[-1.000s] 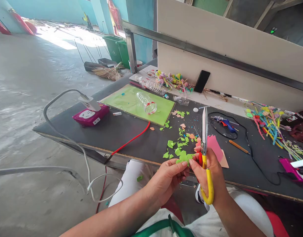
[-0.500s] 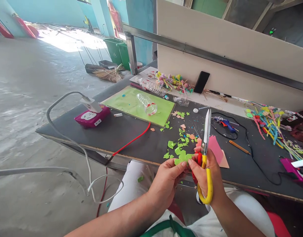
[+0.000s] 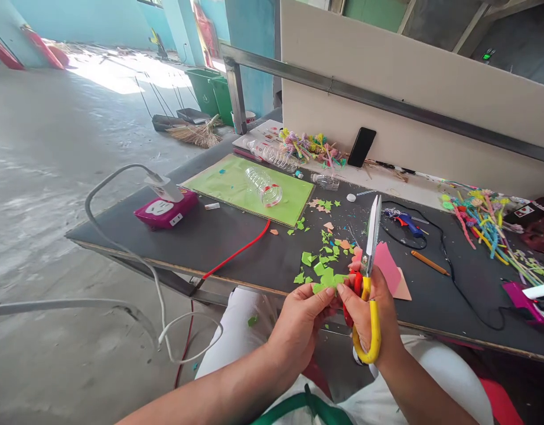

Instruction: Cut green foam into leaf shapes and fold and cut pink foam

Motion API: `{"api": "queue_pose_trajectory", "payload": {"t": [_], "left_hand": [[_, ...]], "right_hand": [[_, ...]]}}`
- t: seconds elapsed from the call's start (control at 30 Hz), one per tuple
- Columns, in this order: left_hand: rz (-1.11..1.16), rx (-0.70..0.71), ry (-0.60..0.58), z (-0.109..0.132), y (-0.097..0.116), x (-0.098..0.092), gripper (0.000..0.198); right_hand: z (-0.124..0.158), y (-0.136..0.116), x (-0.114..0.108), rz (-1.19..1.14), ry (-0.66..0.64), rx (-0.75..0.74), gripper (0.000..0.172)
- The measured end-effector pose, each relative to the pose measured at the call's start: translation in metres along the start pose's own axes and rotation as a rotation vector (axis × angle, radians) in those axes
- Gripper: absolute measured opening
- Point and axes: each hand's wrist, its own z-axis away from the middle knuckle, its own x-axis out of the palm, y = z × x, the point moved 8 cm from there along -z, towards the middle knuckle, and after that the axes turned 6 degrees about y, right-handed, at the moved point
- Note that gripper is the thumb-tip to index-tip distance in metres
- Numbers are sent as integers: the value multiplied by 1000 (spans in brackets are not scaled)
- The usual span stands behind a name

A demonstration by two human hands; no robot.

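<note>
My left hand (image 3: 303, 313) pinches a small green paper cutout (image 3: 328, 280) between thumb and fingers just off the table's front edge. Hooked in my right hand (image 3: 373, 313) is a pair of scissors (image 3: 369, 260) with one yellow and one red handle, its closed blades pointing up. My right thumb also touches the cutout's right side. Green paper scraps (image 3: 308, 258) lie on the dark table just beyond the cutout. Beside the scissors is a pink paper sheet (image 3: 387, 267), partly over a peach one. Some fingers of both hands are hidden.
A green sheet (image 3: 209, 182) carries a clear plastic bottle (image 3: 263, 186). A purple power strip (image 3: 166, 211) with a looping white cable (image 3: 154, 265) sits at left. To the right are a blue glue gun (image 3: 409, 225), an orange stick (image 3: 430, 263) and colourful fuzzy stems (image 3: 484, 221). A phone (image 3: 361, 147) leans behind.
The scissors have tilted very slightly in my right hand. Both hands keep hold of the green cutout in nearly the same place.
</note>
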Motion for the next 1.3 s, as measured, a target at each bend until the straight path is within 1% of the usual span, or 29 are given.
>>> {"api": "queue_pose_trajectory", "payload": {"t": [0.2, 0.27, 0.33, 0.4, 0.47, 0.57, 0.67, 0.77, 0.87, 0.97, 1.03, 1.13, 1.3], "left_hand": [[-23, 52, -5, 1, 5, 2, 21], [-60, 75, -13, 1, 10, 2, 18], [-104, 126, -8, -1, 20, -3, 15], [-127, 192, 13, -3, 35, -10, 16], [-127, 250, 30, -5, 54, -18, 17], [-118, 304, 10, -5, 83, -27, 18], [-111, 315, -7, -3, 106, -34, 15], [-137, 296, -16, 0, 119, -39, 11], [-177, 264, -48, 3, 123, -41, 12], [-261, 204, -73, 3, 118, -41, 13], [-325, 172, -80, 2, 114, -40, 14], [-353, 153, -82, 2, 109, -39, 16], [-348, 90, -57, 1, 99, -39, 19]], "right_hand": [[2, 0, 3, -5, -11, 11, 39], [3, 0, 4, -24, -38, 23, 39], [4, 0, 5, -45, -88, 35, 36], [7, 1, 7, -48, -174, 45, 33], [12, 6, 10, -41, -284, 79, 35], [25, 29, 16, -61, -456, 265, 45], [38, 47, 21, -34, -614, 369, 58], [46, 52, 23, 5, -719, 386, 65], [52, 45, 25, 61, -812, 344, 65], [55, 37, 29, 82, -859, 309, 67], [55, 35, 29, 103, -843, 294, 65], [53, 38, 29, 172, -775, 257, 60], [51, 44, 31, 216, -708, 194, 71]]}}
